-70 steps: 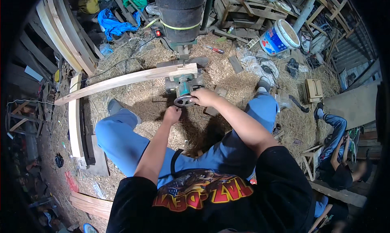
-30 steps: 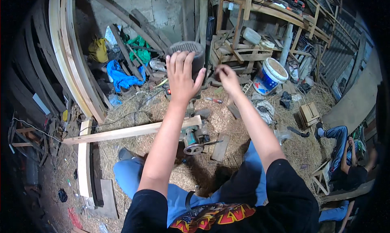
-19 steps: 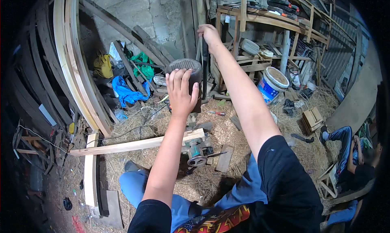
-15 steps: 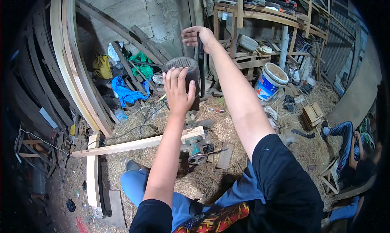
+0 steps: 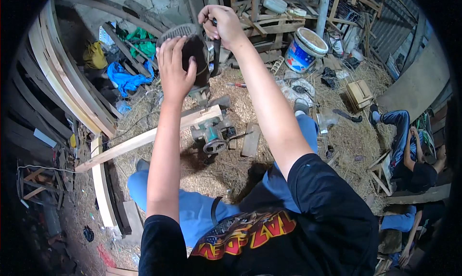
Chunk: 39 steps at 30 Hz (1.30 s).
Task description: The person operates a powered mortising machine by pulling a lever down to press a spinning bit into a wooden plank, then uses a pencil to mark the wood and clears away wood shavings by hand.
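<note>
My left hand (image 5: 174, 69) lies with its fingers stretched out against the side of a dark cylindrical motor housing (image 5: 195, 55) with a perforated top. To the right of it, my right hand (image 5: 224, 26) is curled round the upper end of a dark upright lever (image 5: 216, 55). Below the housing stands a green metal vise (image 5: 210, 131) with a round handwheel (image 5: 215, 146). A long pale wooden beam (image 5: 144, 140) reaches from the left to the vise, under my left forearm. The machine's parts under the housing are partly hidden.
Another pale beam (image 5: 102, 180) lies on the floor at the left, under the first. A screwdriver (image 5: 237, 84), a short board (image 5: 250, 140) and a white-and-blue bucket (image 5: 305, 50) are ahead. Tall planks (image 5: 62, 69) lean at left. Other people (image 5: 406, 141) sit at right.
My right hand's fingers, stretched out beside the lever before, are now bent round its top. The view has tipped and shifted, so the machine appears higher and further left. My left hand stays on the housing.
</note>
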### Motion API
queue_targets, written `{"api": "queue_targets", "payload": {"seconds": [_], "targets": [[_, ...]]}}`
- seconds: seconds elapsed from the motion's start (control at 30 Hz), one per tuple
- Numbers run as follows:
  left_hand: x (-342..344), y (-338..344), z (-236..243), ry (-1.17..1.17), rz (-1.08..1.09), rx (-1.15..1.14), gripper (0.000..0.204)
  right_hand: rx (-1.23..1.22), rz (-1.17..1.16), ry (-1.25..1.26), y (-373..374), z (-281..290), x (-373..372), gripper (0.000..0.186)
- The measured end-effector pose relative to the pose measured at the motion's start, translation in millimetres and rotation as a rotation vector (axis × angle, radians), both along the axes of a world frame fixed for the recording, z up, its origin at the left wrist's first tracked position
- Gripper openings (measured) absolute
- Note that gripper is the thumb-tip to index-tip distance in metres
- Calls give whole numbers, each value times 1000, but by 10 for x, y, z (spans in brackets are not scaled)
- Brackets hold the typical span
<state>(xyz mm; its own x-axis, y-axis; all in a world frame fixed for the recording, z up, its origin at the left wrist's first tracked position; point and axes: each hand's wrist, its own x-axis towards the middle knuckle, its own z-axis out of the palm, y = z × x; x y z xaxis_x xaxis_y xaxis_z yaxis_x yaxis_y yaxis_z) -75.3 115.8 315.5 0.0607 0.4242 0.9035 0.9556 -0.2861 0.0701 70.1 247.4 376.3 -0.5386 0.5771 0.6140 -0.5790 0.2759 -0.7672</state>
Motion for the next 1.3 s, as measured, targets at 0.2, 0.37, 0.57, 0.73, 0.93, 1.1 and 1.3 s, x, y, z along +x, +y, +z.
{"api": "queue_targets", "payload": {"seconds": [0.2,0.37,0.57,0.73,0.93,1.1,1.3], "targets": [[157,-365,-306,-116,-40,-94,52,40,-71,63,-268,-271,147,24],[383,-785,-1679,-438,69,-446,48,137,-48,125,-317,-331,180,28],[675,-1177,-3299,-558,232,-957,46,138,-94,140,-360,-414,171,35],[669,-1151,-3397,-487,246,-856,41,144,-185,201,-410,-560,148,26],[783,-1100,-3278,-479,347,-962,42,202,-269,296,-463,-709,167,21],[754,-1121,-3349,-452,345,-931,43,277,-292,318,-555,-741,178,29],[737,-1128,-3372,-477,329,-932,41,320,-296,339,-644,-787,202,34]]}}
